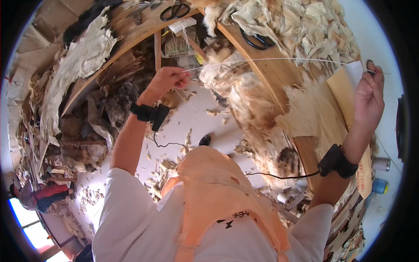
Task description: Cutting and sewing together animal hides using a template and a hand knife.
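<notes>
A long white thread (262, 58) stretches between my two raised hands, bowing slightly upward. My left hand (169, 82) is closed in a pinch on one end, and a short loose tail hangs below its fingers. Far out to the right, my right hand (370, 97) is raised with its fingertips pinched at the thread's other end. Something dark sits at those fingertips, and a thin line sticks out past them; whether it is a needle I cannot tell. Close to that hand, a pale hide (312, 109) lies over a wooden board.
Black-handled scissors (174, 12) lie on the curved wooden bench, and another pair (256, 40) rests by a heap of pale hide pieces (301, 26). Furs (244, 91) hang over the bench edge. Scraps litter the floor. Another person (43, 194) is at far left. A thread spool (381, 164) stands right.
</notes>
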Demonstrator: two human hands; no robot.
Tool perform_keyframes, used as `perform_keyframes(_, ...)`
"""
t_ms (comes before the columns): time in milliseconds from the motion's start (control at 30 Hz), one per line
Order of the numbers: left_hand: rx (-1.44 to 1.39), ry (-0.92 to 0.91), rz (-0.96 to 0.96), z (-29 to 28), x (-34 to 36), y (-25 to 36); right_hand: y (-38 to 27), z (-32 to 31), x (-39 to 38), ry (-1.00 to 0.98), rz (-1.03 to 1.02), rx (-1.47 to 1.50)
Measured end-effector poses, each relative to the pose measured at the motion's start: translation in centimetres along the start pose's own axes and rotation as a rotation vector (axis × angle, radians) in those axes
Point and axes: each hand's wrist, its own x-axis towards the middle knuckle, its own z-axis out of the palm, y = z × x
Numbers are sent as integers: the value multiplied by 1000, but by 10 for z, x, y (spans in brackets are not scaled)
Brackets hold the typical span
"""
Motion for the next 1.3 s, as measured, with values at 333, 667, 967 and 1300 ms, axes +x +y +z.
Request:
perform_keyframes(333,21,-55,-71,-41,45,-18,-22,-19,-22,197,46,4)
perform_keyframes(667,1230,-347,315,-40,101,-34,-55,32,-166,946,-20,-195)
perform_keyframes(967,334,-395,404,96,128,135,-76,100,-358,1319,1029,-901)
perform_keyframes(1300,490,-939,930,405,124,213,-82,40,-494,1371,1320,-1803)
